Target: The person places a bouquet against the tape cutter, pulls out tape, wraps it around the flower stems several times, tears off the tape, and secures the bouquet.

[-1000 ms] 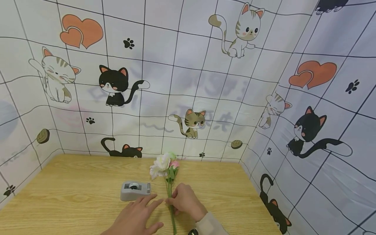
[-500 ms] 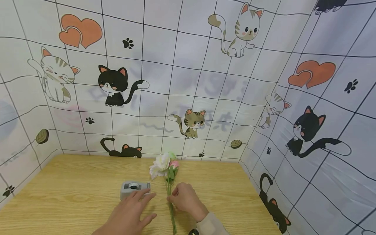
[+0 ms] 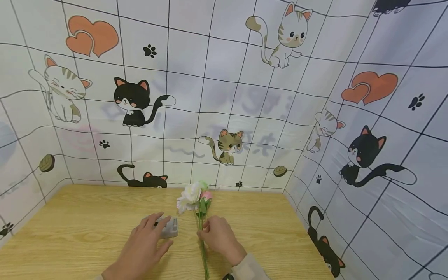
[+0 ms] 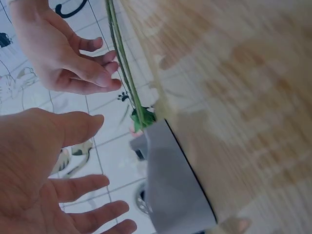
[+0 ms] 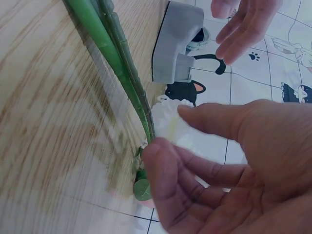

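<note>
Three artificial flowers lie with their stems (image 3: 203,256) toward me: a white bloom (image 3: 189,197), a pink one (image 3: 206,195) and a pale green one behind. My right hand (image 3: 219,235) is at the stems. In the right wrist view its index fingertip (image 5: 155,148) is right at them, the fingers loosely bent and the thumb (image 5: 207,119) apart. My left hand (image 3: 141,243) reaches over the grey tape dispenser (image 3: 170,228), hiding its left part. Its thumb and fingers (image 4: 92,217) are spread beside the dispenser's grey side (image 4: 178,185) in the left wrist view.
The wood-grain table (image 3: 87,210) meets a white cloth backdrop (image 3: 189,93) printed with cats, hearts and paw prints at its back edge. A similar cloth wall (image 3: 381,206) runs along the right side.
My left hand has moved left, away from the stems, and now overlaps the tape dispenser. The right hand has stayed at the stems. The flowers have kept their place on the table.
</note>
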`<state>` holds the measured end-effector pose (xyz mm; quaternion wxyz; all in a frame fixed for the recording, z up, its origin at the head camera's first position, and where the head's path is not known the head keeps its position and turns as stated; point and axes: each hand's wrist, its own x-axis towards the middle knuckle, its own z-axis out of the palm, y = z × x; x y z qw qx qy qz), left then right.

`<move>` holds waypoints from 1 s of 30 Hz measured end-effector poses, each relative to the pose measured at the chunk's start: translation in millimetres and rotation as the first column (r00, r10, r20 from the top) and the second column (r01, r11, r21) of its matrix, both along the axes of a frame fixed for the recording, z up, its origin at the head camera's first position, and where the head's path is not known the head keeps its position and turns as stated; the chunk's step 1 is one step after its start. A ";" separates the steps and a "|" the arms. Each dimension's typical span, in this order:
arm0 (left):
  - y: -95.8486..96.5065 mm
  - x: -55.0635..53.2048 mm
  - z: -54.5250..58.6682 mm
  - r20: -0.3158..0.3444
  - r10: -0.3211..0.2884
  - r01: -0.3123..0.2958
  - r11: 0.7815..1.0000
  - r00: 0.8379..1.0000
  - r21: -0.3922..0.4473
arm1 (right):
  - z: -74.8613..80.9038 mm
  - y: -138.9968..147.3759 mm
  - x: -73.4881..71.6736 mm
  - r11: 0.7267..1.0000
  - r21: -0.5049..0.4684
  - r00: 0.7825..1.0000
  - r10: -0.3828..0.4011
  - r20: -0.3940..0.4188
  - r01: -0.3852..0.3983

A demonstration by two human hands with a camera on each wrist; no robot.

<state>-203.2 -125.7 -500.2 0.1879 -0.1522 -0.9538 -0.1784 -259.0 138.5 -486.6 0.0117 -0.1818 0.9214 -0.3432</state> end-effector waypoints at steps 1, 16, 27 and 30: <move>-1.2 -2.2 -1.7 -0.016 0.009 -0.009 1.000 1.000 -0.002 | 0.0 -0.4 -0.1 1.000 0.001 1.000 0.012 -0.004 -0.012; -16.5 -31.4 -13.4 0.113 0.012 -0.009 1.000 0.994 -0.026 | 3.4 -15.0 -1.2 0.994 0.050 0.995 0.095 -0.033 -0.093; -15.9 -36.4 -12.9 0.105 0.006 0.004 0.996 0.994 -0.086 | 6.4 -24.4 2.0 0.985 0.122 0.984 0.136 -0.116 -0.122; -15.3 -37.6 -11.9 0.100 0.005 0.004 0.996 0.995 -0.087 | 6.7 -27.6 1.3 0.984 0.122 0.983 0.144 -0.117 -0.130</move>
